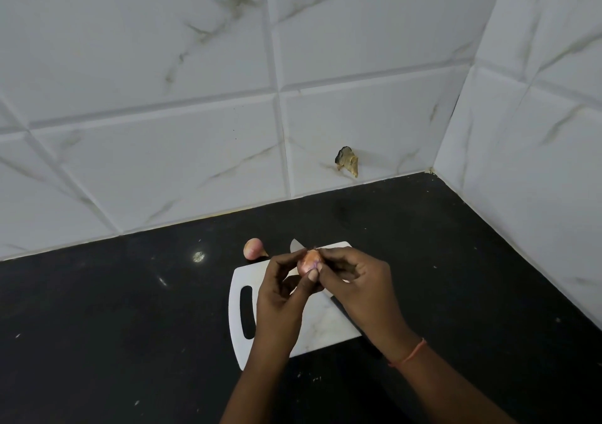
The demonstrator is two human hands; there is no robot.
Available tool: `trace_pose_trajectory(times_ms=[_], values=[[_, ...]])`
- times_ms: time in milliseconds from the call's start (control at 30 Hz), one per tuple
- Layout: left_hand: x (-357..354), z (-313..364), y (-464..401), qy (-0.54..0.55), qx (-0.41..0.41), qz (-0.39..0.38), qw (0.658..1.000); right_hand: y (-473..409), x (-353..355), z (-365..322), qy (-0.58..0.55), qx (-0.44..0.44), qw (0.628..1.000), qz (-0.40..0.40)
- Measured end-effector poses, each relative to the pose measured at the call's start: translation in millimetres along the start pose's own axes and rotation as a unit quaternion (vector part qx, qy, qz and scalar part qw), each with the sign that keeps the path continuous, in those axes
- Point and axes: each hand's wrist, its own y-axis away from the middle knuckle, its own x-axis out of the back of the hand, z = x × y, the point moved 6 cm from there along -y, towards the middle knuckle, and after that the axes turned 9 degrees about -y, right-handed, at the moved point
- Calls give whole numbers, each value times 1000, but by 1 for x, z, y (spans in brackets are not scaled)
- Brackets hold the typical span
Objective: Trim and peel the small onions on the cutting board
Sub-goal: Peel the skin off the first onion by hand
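Fingers (313,273) of both hands pinch onion (309,262) | above cutting board (321,322) (knife (295,246) lying there)

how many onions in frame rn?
2. One onion is held above the cutting board, pinched between the left hand and right hand. The second onion lies on the counter past the board's far-left corner. The hands may hide others.

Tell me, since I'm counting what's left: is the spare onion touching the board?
Apart. The head view shows dark counter between the spare onion and the board.
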Motion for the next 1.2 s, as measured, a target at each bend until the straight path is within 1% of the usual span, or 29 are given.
trace_pose_trajectory(times_ms=[167, 300, 433, 533, 733, 900, 1033, 1133, 1200], values=[[4, -1, 0, 7, 13, 0, 1000, -1, -1, -4, 34, 38, 999, 0], [6, 1, -1, -1, 9, -2, 1000, -3, 0, -3, 45, 46, 998, 2], [5, 4, -3, -12, 5, -2, 1000, -4, 3, 0, 0, 20, 1000, 13], [5, 4, -3, -19, 7, -2, 1000, -3, 1, 1, -21, 5, 1000, -7], [6, 5, -5, -17, 13, -6, 1000, -4, 2, 0, 1, 17, 1000, 4], [7, 8, -5, -33, 3, -11, 999, -5, 5, 1, 23, 5, 999, 25], [6, 11, -5, -25, -4, -16, 1000, -4, 6, 2, -12, -16, 999, 38], [6, 12, -5, -8, 4, -22, 1000, -2, 0, -5, -64, -13, 998, 24], [6, 12, -5, -16, 3, -20, 1000, -1, -2, -8, -62, -5, 998, 17]])
